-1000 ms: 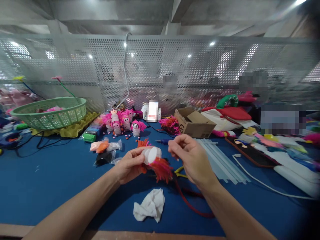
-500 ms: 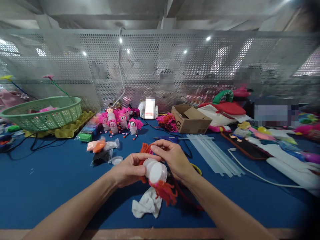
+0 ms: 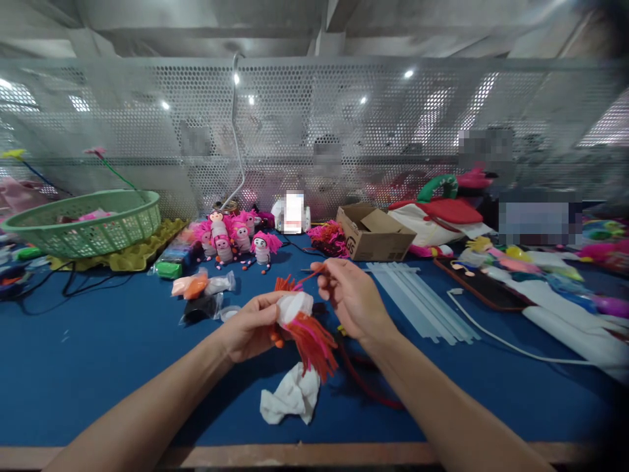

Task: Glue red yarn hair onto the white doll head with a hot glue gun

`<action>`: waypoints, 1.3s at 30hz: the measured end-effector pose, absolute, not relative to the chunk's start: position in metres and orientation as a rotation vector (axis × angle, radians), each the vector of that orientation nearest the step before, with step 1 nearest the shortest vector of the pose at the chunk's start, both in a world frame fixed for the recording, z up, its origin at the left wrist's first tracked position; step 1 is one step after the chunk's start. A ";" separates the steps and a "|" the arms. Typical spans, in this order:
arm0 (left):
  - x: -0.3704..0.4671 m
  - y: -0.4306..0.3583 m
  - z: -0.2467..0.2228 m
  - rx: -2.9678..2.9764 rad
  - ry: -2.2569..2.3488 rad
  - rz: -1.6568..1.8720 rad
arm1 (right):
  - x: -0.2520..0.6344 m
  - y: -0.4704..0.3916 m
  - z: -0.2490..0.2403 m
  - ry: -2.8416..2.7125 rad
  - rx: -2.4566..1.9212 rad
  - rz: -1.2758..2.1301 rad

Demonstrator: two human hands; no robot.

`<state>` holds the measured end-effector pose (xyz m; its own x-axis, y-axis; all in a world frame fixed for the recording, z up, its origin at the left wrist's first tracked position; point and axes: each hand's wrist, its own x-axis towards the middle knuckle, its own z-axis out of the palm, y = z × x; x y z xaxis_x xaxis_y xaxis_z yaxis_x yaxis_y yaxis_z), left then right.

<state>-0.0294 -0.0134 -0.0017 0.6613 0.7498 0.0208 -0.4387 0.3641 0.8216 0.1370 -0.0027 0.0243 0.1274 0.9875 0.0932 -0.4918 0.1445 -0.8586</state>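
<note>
My left hand (image 3: 250, 328) is closed around a doll with a white, partly clear plastic body (image 3: 295, 305). A thick tuft of orange and pink yarn (image 3: 315, 344) hangs from its near side, and a shorter tuft shows at the far side. Orange balls poke out below my left fingers. My right hand (image 3: 352, 298) pinches a thin orange yarn strand (image 3: 311, 272) that runs toward the doll's far tuft. On the blue table beneath lies a crumpled white tissue (image 3: 292, 396). A dark red cord (image 3: 363, 385) curves under my right wrist.
Several pink-haired dolls (image 3: 223, 249) stand at the back, left of a cardboard box (image 3: 378, 239). Clay packets (image 3: 199, 285) lie left of my hands. Translucent strips (image 3: 422, 305) and a white cable (image 3: 501, 344) are on the right. A green basket (image 3: 83, 226) sits far left.
My right hand has lifted and moved slightly right, away from the doll, drawing out the orange strand. The doll has turned in my left hand, so its near yarn tuft shows more fully.
</note>
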 end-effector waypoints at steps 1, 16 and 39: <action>-0.029 -0.013 -0.001 0.896 0.374 0.798 | 0.141 -0.002 0.027 -0.769 -0.762 1.222; -0.022 -0.010 0.000 0.815 0.411 0.917 | 0.148 -0.051 0.053 -1.712 -0.832 0.057; -0.022 -0.009 0.000 0.804 0.445 0.942 | 0.147 -0.044 0.045 -1.872 -0.780 -0.074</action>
<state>-0.0222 -0.0092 -0.0002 0.5313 0.8472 0.0002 -0.5382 0.3374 0.7723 0.1472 -0.0445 0.0446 -0.2291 0.4788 0.8475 0.5438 0.7851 -0.2965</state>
